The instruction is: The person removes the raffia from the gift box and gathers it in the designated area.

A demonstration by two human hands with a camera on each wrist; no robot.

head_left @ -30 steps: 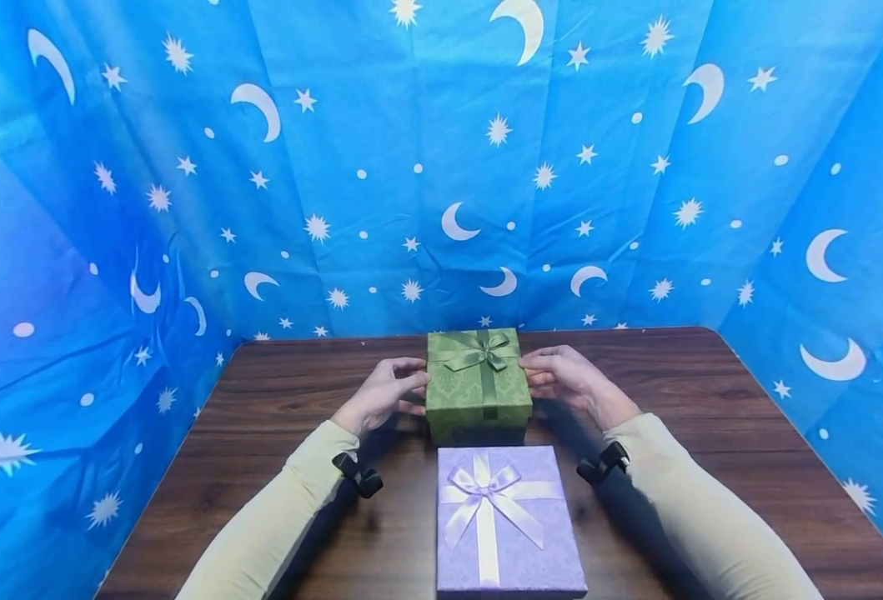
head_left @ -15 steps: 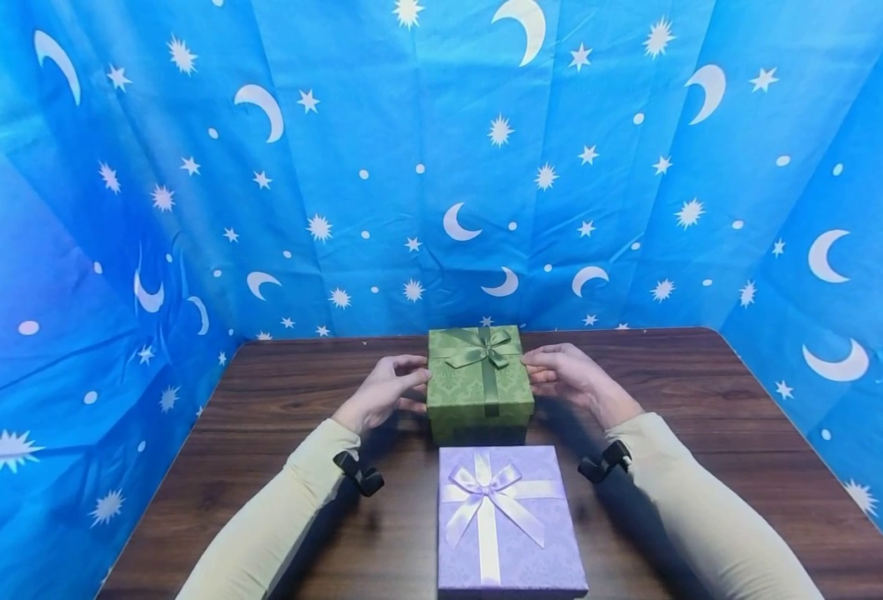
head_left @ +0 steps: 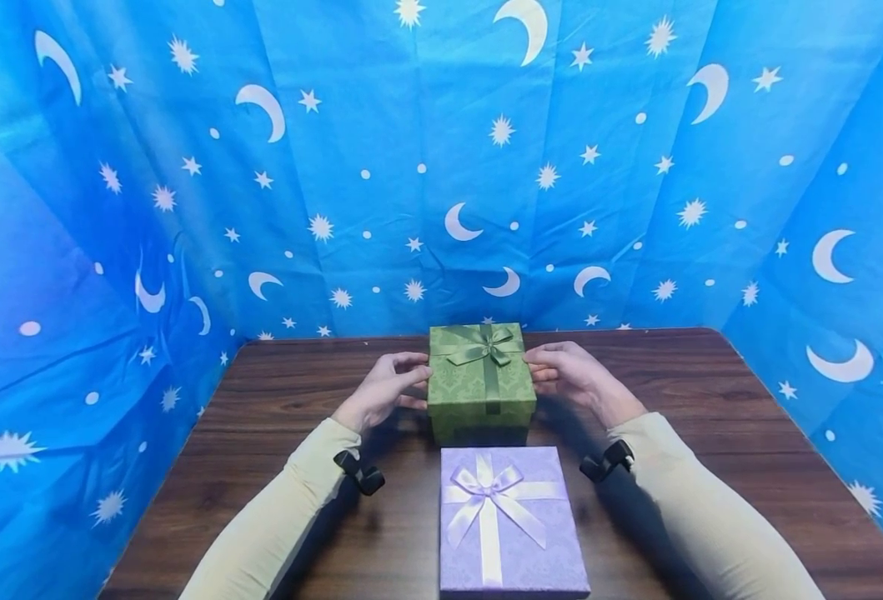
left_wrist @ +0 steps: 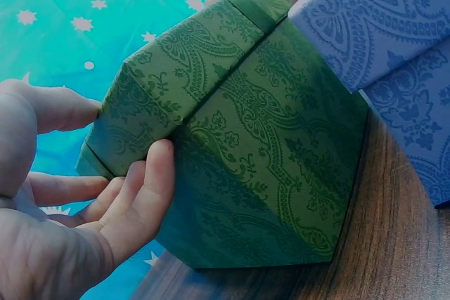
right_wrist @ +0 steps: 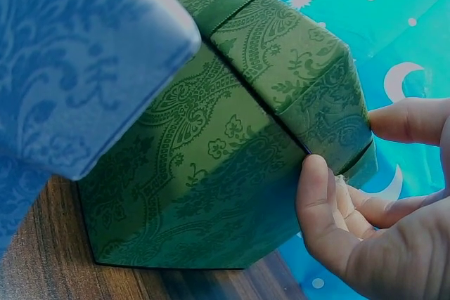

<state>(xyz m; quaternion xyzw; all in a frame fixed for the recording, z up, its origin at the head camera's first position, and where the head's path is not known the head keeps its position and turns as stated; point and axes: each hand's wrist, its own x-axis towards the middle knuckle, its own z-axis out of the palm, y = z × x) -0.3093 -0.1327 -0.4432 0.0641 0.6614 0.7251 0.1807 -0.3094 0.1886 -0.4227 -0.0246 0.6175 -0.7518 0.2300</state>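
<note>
A green patterned gift box (head_left: 479, 430) stands near the far side of the table, its lid (head_left: 456, 382) tied with a green ribbon bow (head_left: 490, 346). My left hand (head_left: 381, 390) holds the lid's left side, with fingertips along its lower edge in the left wrist view. On the opposite side my right hand (head_left: 574, 379) grips the lid the same way; the right wrist view shows a fingertip (right_wrist: 316, 166) at the dark seam between lid and box. The lid still sits over the body. What the box contains is hidden.
Just in front of the green box lies a lilac gift box (head_left: 516, 542) with a pale ribbon bow, between my forearms. Behind the dark wooden table (head_left: 291, 375) hangs a blue cloth (head_left: 381, 108) with moons and stars, also at both sides.
Both hands keep their hold on the green lid, which has risen very slightly against the box body. The lilac box has stayed in place.
</note>
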